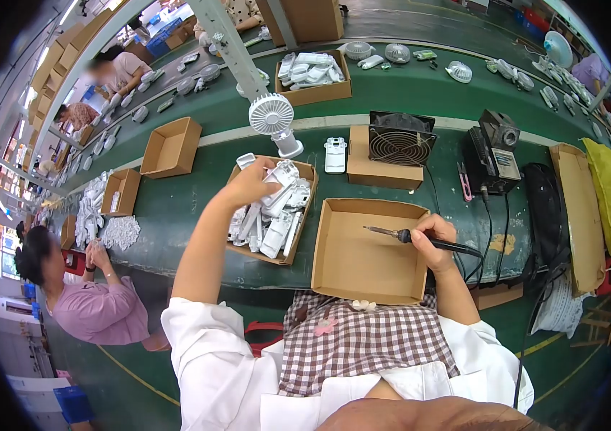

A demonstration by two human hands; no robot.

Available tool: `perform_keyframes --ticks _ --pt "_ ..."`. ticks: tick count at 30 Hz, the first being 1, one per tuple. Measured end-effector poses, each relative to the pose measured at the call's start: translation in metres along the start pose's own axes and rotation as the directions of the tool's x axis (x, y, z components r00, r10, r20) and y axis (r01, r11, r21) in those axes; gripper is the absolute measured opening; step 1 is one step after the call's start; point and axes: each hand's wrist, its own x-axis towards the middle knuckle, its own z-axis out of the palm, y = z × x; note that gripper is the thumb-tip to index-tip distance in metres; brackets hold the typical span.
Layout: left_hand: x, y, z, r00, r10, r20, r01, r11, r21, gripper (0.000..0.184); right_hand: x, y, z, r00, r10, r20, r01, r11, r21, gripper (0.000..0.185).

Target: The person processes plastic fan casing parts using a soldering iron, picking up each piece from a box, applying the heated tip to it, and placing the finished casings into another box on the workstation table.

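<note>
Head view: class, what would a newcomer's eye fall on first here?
Probably the soldering iron in the right hand, held over a shallow cardboard box. Next, the left hand among white plastic parts heaped in a neighbouring carton. A white fan stands just behind that carton.

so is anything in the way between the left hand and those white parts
Nothing visible: the left hand is at the top of the pile of white parts. The soldering iron, in the right hand, is off to the side over another box.
</note>
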Motion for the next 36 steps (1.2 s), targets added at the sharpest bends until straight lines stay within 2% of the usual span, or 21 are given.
perform_keyframes --ticks 2,3,5,6,7,9,10,14,16,17,19,21,23,24,26,27,30,32,34,35,36 --pt "0.007 -0.025 -0.011 0.999 0.019 0.048 -0.016 0.998 -0.065 0.042 0.0 0.0 0.0 1.0 -0.005 -0.007 0.005 1.0 -0.008 0.014" --pt "0.002 -0.028 -0.017 0.997 -0.018 0.079 0.038 0.964 -0.262 0.037 0.0 0.0 0.0 1.0 0.002 -0.009 -0.002 1.0 -0.002 0.014" --pt "-0.006 -0.037 -0.038 0.997 -0.006 0.078 0.017 0.989 -0.144 0.035 0.0 -0.001 0.001 1.0 0.012 -0.013 -0.012 1.0 0.004 0.014" --pt "-0.017 -0.026 -0.047 0.99 -0.118 0.078 0.125 0.988 -0.091 0.036 0.0 -0.001 0.0 1.0 0.012 -0.011 -0.012 1.0 0.002 0.014" --pt "-0.021 -0.031 -0.05 0.99 -0.12 0.079 0.127 0.988 -0.09 0.036 0.0 0.0 0.0 1.0 0.013 -0.009 -0.013 1.0 0.0 0.015" --pt "-0.029 -0.041 -0.057 0.989 0.072 0.132 -0.097 0.975 0.198 0.046 0.0 0.001 0.0 1.0 0.003 -0.012 -0.003 1.0 -0.002 0.015" --pt "-0.031 -0.037 -0.059 0.954 0.136 0.266 -0.201 0.951 0.236 0.055 0.0 0.001 0.001 1.0 -0.007 -0.016 0.007 1.0 -0.006 0.015" --pt "-0.035 -0.061 -0.048 0.94 0.188 0.283 -0.268 0.923 0.277 0.063 -0.001 0.003 0.0 1.0 -0.013 -0.019 0.013 1.0 -0.01 0.015" --pt "-0.045 -0.043 -0.045 0.974 0.057 0.217 -0.113 0.96 0.255 0.05 -0.001 0.002 0.0 1.0 -0.002 -0.016 0.002 1.0 -0.006 0.015" --pt "-0.045 -0.038 -0.043 0.974 0.058 0.218 -0.114 0.96 0.254 0.05 -0.001 0.002 0.001 1.0 -0.002 -0.015 0.001 1.0 -0.008 0.015" --pt "-0.046 -0.03 -0.038 0.981 -0.136 0.141 0.114 0.982 0.152 0.044 0.0 0.002 0.001 1.0 -0.004 -0.02 0.004 1.0 -0.012 0.015" --pt "-0.048 -0.025 -0.036 0.987 -0.11 0.114 0.086 0.975 0.204 0.039 0.0 0.002 0.001 1.0 -0.012 -0.02 0.011 1.0 -0.009 0.015" --pt "-0.048 -0.021 -0.034 0.932 -0.358 0.066 0.349 0.93 0.118 0.036 0.0 0.002 0.001 1.0 -0.015 -0.024 0.015 1.0 -0.004 0.015" --pt "-0.048 -0.03 -0.033 0.93 -0.36 0.068 0.351 0.929 0.118 0.036 0.0 0.002 0.001 1.0 -0.011 -0.023 0.011 1.0 -0.005 0.015" --pt "-0.048 -0.057 -0.033 0.931 -0.339 0.139 0.365 0.833 -0.415 0.038 0.0 0.001 0.001 1.0 -0.005 -0.023 0.005 1.0 -0.004 0.015" --pt "-0.051 -0.056 -0.033 0.923 -0.337 0.186 0.382 0.74 -0.553 0.034 0.0 0.001 0.001 1.0 -0.011 -0.022 0.01 1.0 -0.006 0.015" --pt "-0.065 -0.049 -0.03 0.931 -0.333 0.151 0.346 0.667 -0.66 0.033 -0.001 0.003 0.0 1.0 -0.015 -0.026 0.015 1.0 -0.001 0.015" --pt "-0.068 -0.053 -0.031 0.936 -0.325 0.135 0.338 0.725 -0.6 0.035 -0.001 0.004 0.001 0.999 -0.011 -0.03 0.012 1.0 0.006 0.015" --pt "-0.065 -0.071 -0.03 0.999 -0.012 -0.047 0.002 0.977 -0.213 0.043 -0.001 0.006 0.0 0.999 -0.027 -0.022 0.027 1.0 -0.003 0.015" --pt "-0.063 -0.079 -0.032 0.955 0.288 -0.072 -0.265 0.936 0.233 0.05 -0.001 0.006 0.0 0.999 -0.025 -0.022 0.025 1.0 -0.003 0.015" --pt "-0.065 -0.074 -0.031 0.968 0.25 0.018 -0.25 0.956 0.152 0.052 -0.001 0.007 0.0 0.999 -0.028 -0.021 0.028 1.0 0.001 0.015"
